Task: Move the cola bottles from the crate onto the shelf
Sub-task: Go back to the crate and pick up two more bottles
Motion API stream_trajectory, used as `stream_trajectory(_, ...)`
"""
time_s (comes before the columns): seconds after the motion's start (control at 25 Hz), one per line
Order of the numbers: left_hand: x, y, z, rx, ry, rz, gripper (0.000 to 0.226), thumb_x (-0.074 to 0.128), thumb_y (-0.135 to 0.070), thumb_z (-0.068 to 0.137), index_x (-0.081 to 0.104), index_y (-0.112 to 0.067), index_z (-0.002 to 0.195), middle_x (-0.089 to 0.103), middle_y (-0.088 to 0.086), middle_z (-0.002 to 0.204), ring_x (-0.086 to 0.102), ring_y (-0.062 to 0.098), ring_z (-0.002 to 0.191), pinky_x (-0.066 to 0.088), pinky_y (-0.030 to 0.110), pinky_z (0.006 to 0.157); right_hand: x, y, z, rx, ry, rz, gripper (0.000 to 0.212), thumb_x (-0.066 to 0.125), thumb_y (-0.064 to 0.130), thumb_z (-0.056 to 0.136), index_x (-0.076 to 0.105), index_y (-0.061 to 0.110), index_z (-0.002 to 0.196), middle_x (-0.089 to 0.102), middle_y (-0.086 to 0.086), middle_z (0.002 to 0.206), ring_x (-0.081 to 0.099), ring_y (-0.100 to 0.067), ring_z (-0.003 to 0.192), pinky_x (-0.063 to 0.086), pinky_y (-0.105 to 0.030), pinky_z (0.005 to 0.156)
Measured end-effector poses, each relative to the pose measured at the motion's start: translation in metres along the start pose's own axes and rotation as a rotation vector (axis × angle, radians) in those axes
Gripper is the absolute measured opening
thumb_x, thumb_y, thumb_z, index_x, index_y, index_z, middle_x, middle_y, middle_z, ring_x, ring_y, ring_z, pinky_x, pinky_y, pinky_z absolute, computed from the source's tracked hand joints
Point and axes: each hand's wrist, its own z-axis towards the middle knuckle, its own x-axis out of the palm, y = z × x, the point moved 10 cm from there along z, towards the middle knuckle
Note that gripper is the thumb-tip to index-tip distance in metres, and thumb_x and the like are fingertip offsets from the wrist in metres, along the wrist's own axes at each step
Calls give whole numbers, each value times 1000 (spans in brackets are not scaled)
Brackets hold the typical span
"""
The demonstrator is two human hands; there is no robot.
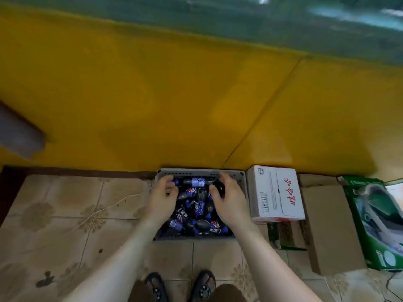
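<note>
A grey plastic crate (238, 175) stands on the tiled floor against the yellow wall. It holds several cola bottles (197, 182) with dark bodies and blue labels, lying jumbled. Both my hands are down inside it. My left hand (162, 198) is at the crate's far left corner, fingers curled round the blue end of a bottle (171, 181). My right hand (230, 202) is at the far right, thumb and fingers curled round a dark bottle (218, 188). No shelf is clearly in view.
A white carton with red lettering (277, 192) sits right of the crate. Beyond it lie brown cardboard boxes (327, 225) and a green box (375, 223). A white cable (109, 207) runs over the tiles at left. My sandalled feet (181, 286) stand just before the crate.
</note>
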Motion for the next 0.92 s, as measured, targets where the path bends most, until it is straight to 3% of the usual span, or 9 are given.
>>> stream_trajectory(0.16,52,78,62,-30,57,-10,38,50,-21,103,46,-18,141,60,7,119,59,29,113,48,45,94,60,-66,43,-24,9,-67,61,53,42,102,36,16,155,48,-5,152,44,-22,140,40,-35,109)
stream_trajectory(0.36,124,172,128,-6,145,99,43,52,-27,103,41,-18,144,58,4,125,58,20,112,46,38,97,149,-158,82,-55,102,-96,66,56,46,100,33,21,156,44,-1,154,39,-20,142,45,-40,108)
stream_trajectory(0.56,189,252,178,-12,226,154,47,54,-31,102,41,-19,145,53,1,132,54,17,114,45,33,98,237,-243,95,-87,210,-147,75,65,47,95,28,24,157,39,2,157,36,-20,144,38,-35,113)
stream_trajectory(0.76,238,303,211,-12,329,248,56,55,-39,101,34,-22,151,47,5,142,53,22,122,45,38,103,303,-304,97,-87,397,-175,97,72,54,87,14,32,161,29,1,163,27,-21,149,31,-36,117)
stream_trajectory(0.84,248,309,217,20,327,275,57,56,-38,100,36,-21,151,51,6,142,54,23,125,45,37,103,303,-321,100,-64,361,-194,96,71,53,87,15,30,161,31,-1,162,29,-23,147,32,-36,116)
stream_trajectory(0.92,261,308,213,98,341,374,53,58,-40,98,44,-19,145,60,4,125,60,21,112,49,37,97,289,-341,105,-23,259,-256,91,69,52,89,19,26,160,38,-4,158,33,-25,144,35,-38,115)
